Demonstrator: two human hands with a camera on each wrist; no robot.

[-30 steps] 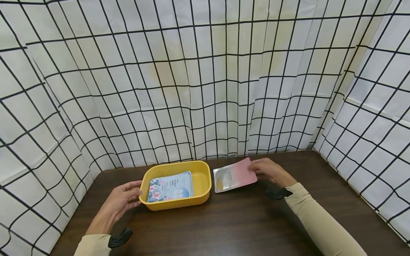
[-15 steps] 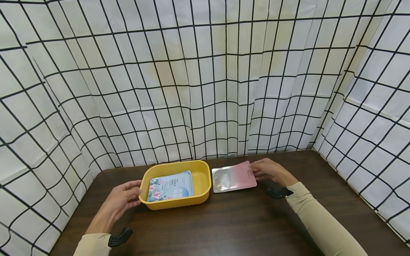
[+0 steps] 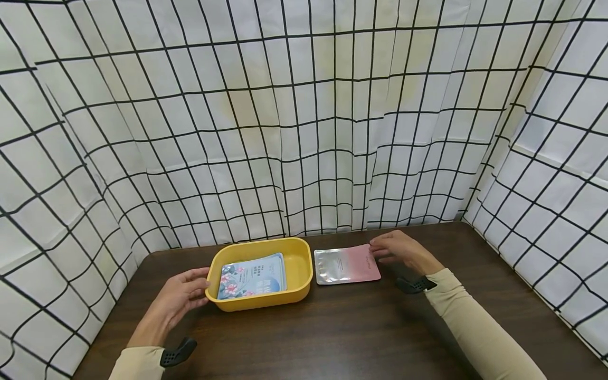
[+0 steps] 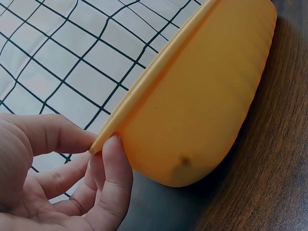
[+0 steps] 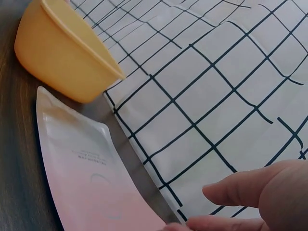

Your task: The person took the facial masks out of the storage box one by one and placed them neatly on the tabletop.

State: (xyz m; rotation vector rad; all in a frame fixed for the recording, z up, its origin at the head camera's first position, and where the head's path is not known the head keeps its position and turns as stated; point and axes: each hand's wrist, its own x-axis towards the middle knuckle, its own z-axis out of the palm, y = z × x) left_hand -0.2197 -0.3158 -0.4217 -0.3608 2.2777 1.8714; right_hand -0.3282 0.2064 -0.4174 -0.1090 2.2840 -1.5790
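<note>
A yellow plastic basin (image 3: 263, 302) stands on the dark wooden table. My left hand (image 3: 179, 296) pinches the left end of its rim between thumb and fingers, as the left wrist view shows closely. Inside the basin lie blue flowered sheet-mask packets (image 3: 254, 277), seemingly stacked. To the right of the basin, a pink and silver sheet-mask packet (image 3: 348, 265) lies flat on the table. By that packet's right edge is my right hand (image 3: 401, 250); in the right wrist view its thumb is spread away from the fingers, with nothing between them.
White cloth with a black grid (image 3: 304, 132) hangs behind the table and along both sides. The brown tabletop (image 3: 304, 343) extends in front of the basin and packet. A black strap (image 3: 178, 353) sits on each wrist.
The pink packet, earlier tilted up at its right end in my right hand, came down flat on the table. My right hand let go of it. The left hand stayed at the rim.
</note>
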